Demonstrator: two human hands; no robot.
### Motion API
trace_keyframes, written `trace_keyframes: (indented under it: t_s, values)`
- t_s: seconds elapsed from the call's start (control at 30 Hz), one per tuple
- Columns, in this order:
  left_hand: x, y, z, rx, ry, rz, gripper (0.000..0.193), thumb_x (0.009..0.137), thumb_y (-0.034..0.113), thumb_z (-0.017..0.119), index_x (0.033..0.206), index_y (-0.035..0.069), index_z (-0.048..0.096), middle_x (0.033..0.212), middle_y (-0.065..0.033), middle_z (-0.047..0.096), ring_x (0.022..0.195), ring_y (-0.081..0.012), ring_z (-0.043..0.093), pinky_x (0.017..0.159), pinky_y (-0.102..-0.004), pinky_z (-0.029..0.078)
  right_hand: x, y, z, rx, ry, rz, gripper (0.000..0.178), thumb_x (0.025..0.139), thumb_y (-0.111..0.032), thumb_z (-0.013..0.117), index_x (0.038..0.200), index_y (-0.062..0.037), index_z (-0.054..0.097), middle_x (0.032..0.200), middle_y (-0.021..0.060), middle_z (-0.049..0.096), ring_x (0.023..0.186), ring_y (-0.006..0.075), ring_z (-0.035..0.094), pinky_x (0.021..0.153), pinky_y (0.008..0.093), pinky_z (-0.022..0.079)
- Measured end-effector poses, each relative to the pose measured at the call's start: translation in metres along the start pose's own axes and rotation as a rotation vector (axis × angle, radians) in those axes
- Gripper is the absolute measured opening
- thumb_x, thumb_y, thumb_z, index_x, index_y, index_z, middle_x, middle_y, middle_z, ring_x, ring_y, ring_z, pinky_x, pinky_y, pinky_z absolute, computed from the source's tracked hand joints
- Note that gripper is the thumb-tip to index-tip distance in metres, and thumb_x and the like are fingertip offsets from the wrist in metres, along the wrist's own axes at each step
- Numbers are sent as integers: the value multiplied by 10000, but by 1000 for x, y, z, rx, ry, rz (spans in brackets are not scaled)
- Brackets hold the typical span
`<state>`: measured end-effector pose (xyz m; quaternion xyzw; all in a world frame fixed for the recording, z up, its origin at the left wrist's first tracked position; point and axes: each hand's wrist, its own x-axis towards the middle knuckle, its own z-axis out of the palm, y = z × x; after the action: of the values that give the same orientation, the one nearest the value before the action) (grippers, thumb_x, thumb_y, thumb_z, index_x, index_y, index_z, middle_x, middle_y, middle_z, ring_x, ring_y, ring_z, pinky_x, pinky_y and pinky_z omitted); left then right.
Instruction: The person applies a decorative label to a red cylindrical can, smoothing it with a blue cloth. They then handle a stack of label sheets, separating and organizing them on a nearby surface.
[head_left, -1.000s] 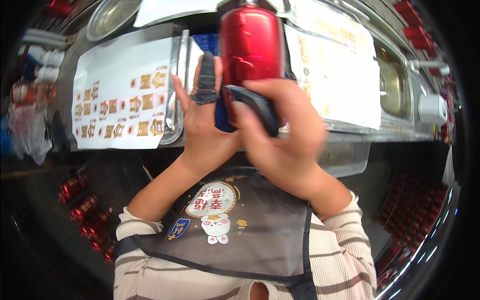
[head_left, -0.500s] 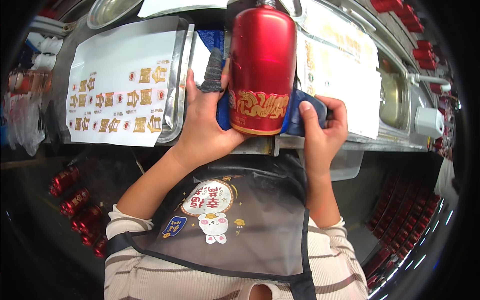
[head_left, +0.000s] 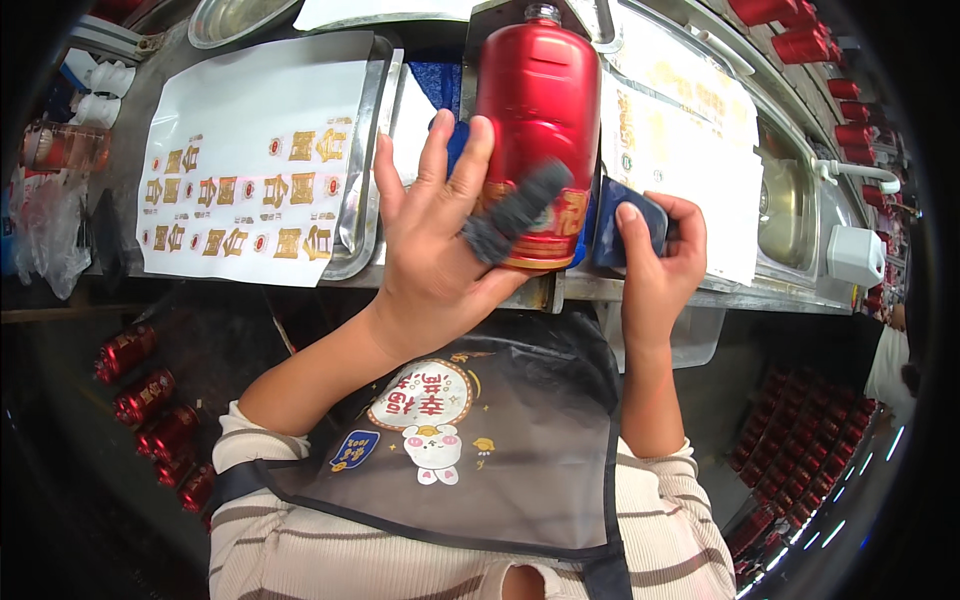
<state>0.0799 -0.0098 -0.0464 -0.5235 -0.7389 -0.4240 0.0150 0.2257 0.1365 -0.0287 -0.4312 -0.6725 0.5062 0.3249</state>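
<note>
A glossy red bottle [head_left: 540, 110] with a metal threaded neck lies in front of me, its neck pointing away and a gold band of decoration near its base. My left hand [head_left: 430, 240] is at its lower left with fingers spread. One finger, wrapped in dark grey cloth, lies across the gold decoration and hides part of it; the thumb is beside the bottle's base. Between thumb and fingers, my right hand [head_left: 665, 260] pinches a flat, dark blue scraper-like piece [head_left: 622, 222] just right of the bottle. Blue material shows under the bottle.
On the left, a metal tray [head_left: 360, 240] bears a white sheet [head_left: 250, 90] of gold and red decals. More decal sheets [head_left: 690, 180] lie right, before a metal sink [head_left: 785, 210] with a white tap [head_left: 860, 175]. Red bottles [head_left: 145, 395] stand low on both sides.
My left hand has opened out, and its wrapped finger has swung right across the decoration. The bottle has turned, showing a different side. The blue piece has shifted slightly right, away from the bottle.
</note>
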Motion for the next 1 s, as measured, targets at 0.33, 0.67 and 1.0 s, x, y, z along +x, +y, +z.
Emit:
trace_keyframes:
  t_s: [0.33, 0.67, 1.0]
  values:
    - [-15, -13, 2, 33, 90, -14, 484, 683, 192, 804, 1160, 191, 723, 1482, -213, 428, 1369, -420, 390, 1127, -613, 130, -25, -30, 5, -249, -309, -781, 466, 546, 99, 748, 970, -94, 744, 864, 58, 613, 750, 247, 557, 689, 323, 465]
    - [-4, -8, 2, -277, 138, 45, 437, 713, 119, 723, 1141, 37, 685, 1399, -162, 535, 1349, -303, 461, 1156, -584, 190, -31, -36, 16, -330, -122, -742, 366, 580, 52, 788, 906, -114, 765, 836, 82, 592, 758, 242, 549, 635, 313, 458]
    - [10, -1, -5, -294, 123, 172, 518, 734, 176, 759, 1210, 18, 630, 1300, -177, 592, 1290, -305, 514, 1163, -513, 243, -43, -41, 3, -273, -360, -742, 367, 641, 78, 812, 950, -100, 726, 948, 127, 570, 830, 268, 568, 682, 316, 478]
